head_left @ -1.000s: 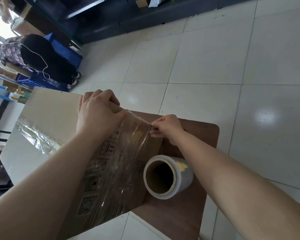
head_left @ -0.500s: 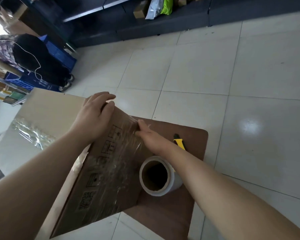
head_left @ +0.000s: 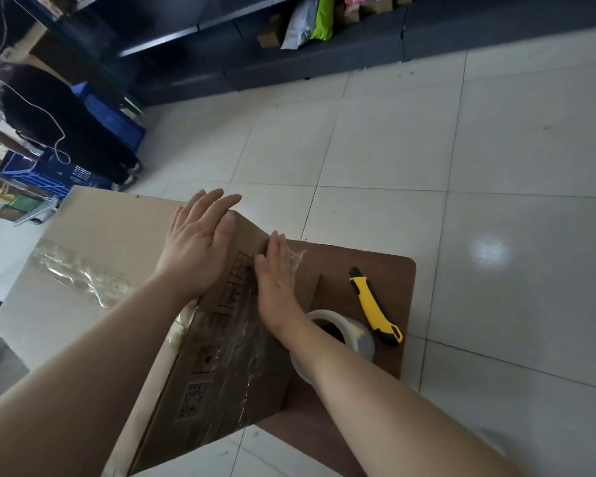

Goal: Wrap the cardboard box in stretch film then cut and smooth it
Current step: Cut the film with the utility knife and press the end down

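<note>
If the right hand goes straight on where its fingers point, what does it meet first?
The right hand lies flat on the filmed side of the cardboard box, fingers aimed at its far top corner. Likely first: the loose stretch film tail there, then open air.

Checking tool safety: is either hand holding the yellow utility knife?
No, the yellow utility knife lies on the brown table beside the film roll.

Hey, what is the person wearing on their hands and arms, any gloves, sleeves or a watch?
Nothing shows. The left hand and right hand are bare, with no gloves or visible rings. The left forearm and right forearm are bare to the picture's edge: no sleeves, watch or bands.
</note>
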Demonstrator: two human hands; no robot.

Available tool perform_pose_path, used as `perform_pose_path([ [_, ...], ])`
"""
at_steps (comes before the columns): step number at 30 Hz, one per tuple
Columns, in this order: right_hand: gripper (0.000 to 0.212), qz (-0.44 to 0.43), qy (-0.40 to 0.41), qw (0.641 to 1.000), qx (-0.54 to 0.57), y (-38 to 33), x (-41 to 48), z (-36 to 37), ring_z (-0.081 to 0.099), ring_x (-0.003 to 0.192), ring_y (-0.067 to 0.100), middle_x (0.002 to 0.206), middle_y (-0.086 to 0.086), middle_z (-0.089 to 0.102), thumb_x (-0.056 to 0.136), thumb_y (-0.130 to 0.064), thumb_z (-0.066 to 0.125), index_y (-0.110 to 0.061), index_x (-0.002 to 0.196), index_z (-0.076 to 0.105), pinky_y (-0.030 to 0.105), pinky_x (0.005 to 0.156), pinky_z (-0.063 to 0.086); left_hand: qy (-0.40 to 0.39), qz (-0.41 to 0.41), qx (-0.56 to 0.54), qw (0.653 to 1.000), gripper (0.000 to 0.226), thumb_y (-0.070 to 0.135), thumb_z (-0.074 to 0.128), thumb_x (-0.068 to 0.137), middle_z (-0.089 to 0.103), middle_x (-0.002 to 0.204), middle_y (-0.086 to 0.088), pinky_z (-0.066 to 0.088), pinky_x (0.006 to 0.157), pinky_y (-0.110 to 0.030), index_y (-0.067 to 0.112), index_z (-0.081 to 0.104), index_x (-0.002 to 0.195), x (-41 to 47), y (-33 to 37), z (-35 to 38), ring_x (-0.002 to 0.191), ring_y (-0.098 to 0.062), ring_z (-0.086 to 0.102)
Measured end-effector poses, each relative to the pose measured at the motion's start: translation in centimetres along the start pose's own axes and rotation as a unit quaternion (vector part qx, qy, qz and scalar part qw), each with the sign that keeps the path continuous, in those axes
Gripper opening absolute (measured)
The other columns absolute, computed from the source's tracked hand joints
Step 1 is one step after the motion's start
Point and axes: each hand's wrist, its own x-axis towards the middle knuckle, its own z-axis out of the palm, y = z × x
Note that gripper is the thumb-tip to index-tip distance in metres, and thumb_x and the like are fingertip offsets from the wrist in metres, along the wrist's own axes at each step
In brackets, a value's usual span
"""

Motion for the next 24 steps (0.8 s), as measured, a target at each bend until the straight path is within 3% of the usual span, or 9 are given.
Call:
perform_pose_path([
  [4, 0.054, -0.036, 0.040, 0.998, 0.041, 0.4, 0.0, 1.1, -0.025, 0.140, -0.005, 0.161, -0.017, -0.016, 0.106, -0.039, 0.018, -0.034, 0.153, -0.006, 0.026, 0.115, -0.013, 0.015, 0.004, -0.001, 1.000, 0.051, 0.045, 0.019, 0.096, 0.034, 0.152, 0.007, 0.009, 0.119, -0.039, 0.035, 0.042, 0.140, -0.1, -0.1, 0.3, 0.146, -0.013, 0.014],
  [11, 0.055, 0.034, 0.120, 0.990, 0.072, 2.1, 1.9, 1.6, -0.019, 0.148, 0.008, 0.164, -0.011, -0.011, 0.103, -0.047, 0.015, -0.036, 0.154, -0.003, 0.041, 0.122, -0.006, 0.038, 0.014, -0.006, 0.999, 0.044, 0.041, 0.022, 0.100, 0.037, 0.150, 0.009, 0.011, 0.119, -0.042, 0.035, 0.044, 0.138, -0.1, -0.4, 0.8, 0.145, -0.013, 0.016],
  [13, 0.063, 0.077, 0.154, 0.980, 0.097, 2.1, 3.2, 1.8, -0.003, 0.151, 0.012, 0.164, -0.006, 0.005, 0.097, -0.054, 0.013, -0.030, 0.155, 0.010, 0.043, 0.123, 0.003, 0.038, 0.016, -0.007, 0.999, 0.043, 0.041, 0.022, 0.100, 0.036, 0.150, 0.009, 0.010, 0.119, -0.042, 0.036, 0.043, 0.137, 0.0, -0.5, 0.9, 0.145, -0.012, 0.016],
  [15, 0.074, 0.141, 0.199, 0.964, 0.110, 2.7, 4.8, 1.6, 0.029, 0.135, 0.018, 0.140, 0.002, 0.041, 0.077, -0.061, 0.009, -0.028, 0.133, 0.043, 0.042, 0.118, 0.021, 0.036, 0.016, -0.005, 0.999, 0.044, 0.041, 0.021, 0.100, 0.036, 0.150, 0.010, 0.009, 0.119, -0.041, 0.036, 0.043, 0.138, -0.1, -0.6, 0.9, 0.145, -0.012, 0.015],
  [16, 0.060, 0.164, 0.198, 0.961, 0.105, 4.1, 6.1, 1.8, 0.033, 0.119, 0.016, 0.113, -0.007, 0.044, 0.068, -0.063, 0.009, -0.037, 0.108, 0.046, 0.035, 0.109, 0.027, 0.036, 0.017, -0.005, 0.999, 0.044, 0.042, 0.020, 0.100, 0.035, 0.150, 0.010, 0.009, 0.119, -0.041, 0.036, 0.043, 0.138, 0.0, -0.6, 0.9, 0.145, -0.012, 0.015],
  [18, 0.031, 0.179, 0.201, 0.960, 0.076, 6.3, 8.4, 1.7, 0.035, 0.104, 0.018, 0.096, -0.013, 0.037, 0.066, -0.062, 0.014, -0.041, 0.080, 0.031, 0.032, 0.090, 0.035, 0.035, 0.020, -0.004, 0.999, 0.046, 0.042, 0.019, 0.099, 0.035, 0.150, 0.009, 0.009, 0.119, -0.041, 0.036, 0.042, 0.138, 0.1, -0.6, 0.9, 0.145, -0.013, 0.015],
  [19, 0.034, 0.189, 0.202, 0.958, 0.079, 6.0, 8.6, 1.6, 0.042, 0.109, 0.022, 0.103, -0.006, 0.044, 0.071, -0.059, 0.016, -0.037, 0.084, 0.039, 0.037, 0.093, 0.040, 0.035, 0.021, -0.003, 0.999, 0.046, 0.043, 0.019, 0.099, 0.035, 0.150, 0.009, 0.009, 0.119, -0.041, 0.037, 0.042, 0.138, 0.1, -0.6, 1.0, 0.145, -0.013, 0.015],
  [21, 0.064, 0.195, 0.209, 0.952, 0.107, 4.3, 7.8, 0.8, 0.039, 0.133, 0.030, 0.138, 0.011, 0.044, 0.084, -0.053, 0.021, -0.014, 0.127, 0.047, 0.049, 0.110, 0.033, 0.034, 0.023, 0.000, 0.999, 0.046, 0.043, 0.018, 0.099, 0.034, 0.151, 0.009, 0.008, 0.119, -0.041, 0.037, 0.041, 0.138, 0.0, -0.6, 0.9, 0.145, -0.013, 0.014],
  [24, 0.073, 0.245, 0.194, 0.935, 0.169, 3.2, 7.2, 0.7, 0.012, 0.150, 0.025, 0.164, 0.003, 0.012, 0.093, -0.057, 0.019, -0.022, 0.156, 0.010, 0.053, 0.119, 0.015, 0.034, 0.023, 0.001, 0.999, 0.045, 0.043, 0.018, 0.099, 0.034, 0.151, 0.009, 0.006, 0.119, -0.040, 0.037, 0.041, 0.138, 0.0, -0.6, 1.0, 0.145, -0.012, 0.013],
])
